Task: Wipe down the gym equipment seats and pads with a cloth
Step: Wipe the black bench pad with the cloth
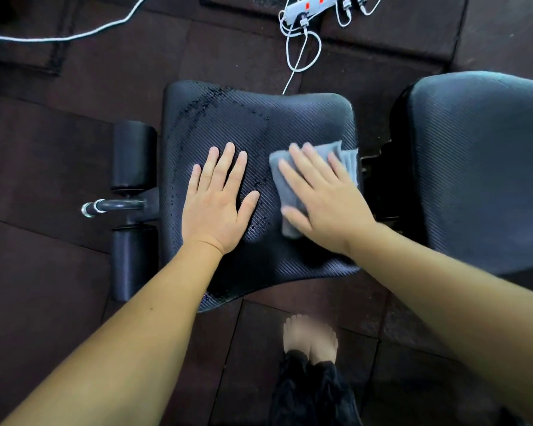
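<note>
A black ribbed seat pad [290,118] of a gym bench fills the middle of the view, with wet droplets and a damp streak across its left and upper parts. My left hand [219,204] lies flat on the pad with fingers spread, holding nothing. My right hand [317,198] presses flat on a folded grey cloth [336,152] at the pad's right side. Most of the cloth is hidden under the hand. A second, larger black pad [480,167] sits to the right.
Two black foam rollers [133,155] and a metal handle [105,207] stick out left of the seat. A white power strip [314,4] with cables lies on the dark rubber floor tiles [59,149] beyond. My bare foot [310,336] stands below the seat.
</note>
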{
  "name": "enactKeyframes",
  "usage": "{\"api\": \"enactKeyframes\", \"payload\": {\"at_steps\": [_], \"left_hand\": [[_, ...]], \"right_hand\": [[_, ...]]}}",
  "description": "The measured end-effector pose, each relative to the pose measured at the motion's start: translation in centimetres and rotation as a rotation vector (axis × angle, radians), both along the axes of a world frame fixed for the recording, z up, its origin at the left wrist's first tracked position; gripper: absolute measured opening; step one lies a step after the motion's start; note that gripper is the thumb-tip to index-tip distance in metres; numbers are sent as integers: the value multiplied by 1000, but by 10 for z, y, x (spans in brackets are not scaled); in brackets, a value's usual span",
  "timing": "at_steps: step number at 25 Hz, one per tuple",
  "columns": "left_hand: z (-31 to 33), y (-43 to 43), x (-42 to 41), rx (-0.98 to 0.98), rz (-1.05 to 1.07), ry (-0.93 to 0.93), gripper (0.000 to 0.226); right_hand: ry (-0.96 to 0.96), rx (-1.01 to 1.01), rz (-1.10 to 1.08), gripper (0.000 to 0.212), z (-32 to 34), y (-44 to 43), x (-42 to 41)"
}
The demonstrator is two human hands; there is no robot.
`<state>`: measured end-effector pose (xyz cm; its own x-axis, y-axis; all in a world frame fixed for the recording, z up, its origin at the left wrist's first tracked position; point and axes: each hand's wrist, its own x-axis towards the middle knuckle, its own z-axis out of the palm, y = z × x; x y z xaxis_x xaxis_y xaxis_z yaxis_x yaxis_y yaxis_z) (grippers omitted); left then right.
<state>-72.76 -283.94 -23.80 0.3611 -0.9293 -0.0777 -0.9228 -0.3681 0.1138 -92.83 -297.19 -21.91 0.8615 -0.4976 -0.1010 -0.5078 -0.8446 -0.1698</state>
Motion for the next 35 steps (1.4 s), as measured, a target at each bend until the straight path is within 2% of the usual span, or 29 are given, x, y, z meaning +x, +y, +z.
{"api": "enactKeyframes", "payload": {"at_steps": [2, 3, 4, 6, 8, 9, 12, 14, 15, 19, 22, 24, 26, 28, 29, 32, 35], "left_hand": [[0, 0, 0, 3, 2, -7, 68], [0, -1, 0, 4, 4, -6, 68], [0, -1, 0, 7, 7, 0, 68], [1, -1, 0, 11, 10, 6, 68], [1, -1, -1, 10, 8, 10, 68], [2, -1, -2, 5, 8, 9, 68], [1, -1, 0, 9, 4, 11, 67], [1, -1, 0, 2, 9, 4, 67], [0, -1, -1, -5, 9, -1, 68], [1, -1, -1, -6, 5, -2, 68], [1, -1, 0, 4, 6, 12, 68], [1, -1, -2, -5, 5, 12, 69], [0, -1, 0, -13, 4, 21, 69], [0, -1, 2, -18, 13, 35, 69], [0, -1, 2, -21, 15, 42, 69], [0, -1, -1, -30, 6, 39, 68], [-2, 0, 1, -48, 4, 29, 68]], "right_hand": [[12, 11, 225, 80, 0, -24, -26], [33, 6, 251, 80, -1, -44, -28], [36, 1, 187, 79, -2, -62, -24], [12, 12, -83, 78, -2, -72, -4], [-40, 26, -300, 79, 0, -31, 12], [-53, 38, -291, 81, 0, 2, 9], [-42, 78, 33, 82, 4, 74, -33], [-66, 99, 144, 80, 2, 59, -47], [-66, 102, 125, 79, 0, 43, -44], [-59, 50, -232, 76, -3, -42, 17], [-21, 60, -436, 75, -2, -44, 52], [-7, 43, -304, 76, 0, -13, 42], [-8, 53, -43, 78, 3, 9, 16], [21, 67, 103, 80, 5, -8, 7], [34, 63, 76, 80, 4, -24, 12], [50, 82, -194, 80, 3, -71, 60], [53, 91, -362, 73, 5, -70, 104]]}}
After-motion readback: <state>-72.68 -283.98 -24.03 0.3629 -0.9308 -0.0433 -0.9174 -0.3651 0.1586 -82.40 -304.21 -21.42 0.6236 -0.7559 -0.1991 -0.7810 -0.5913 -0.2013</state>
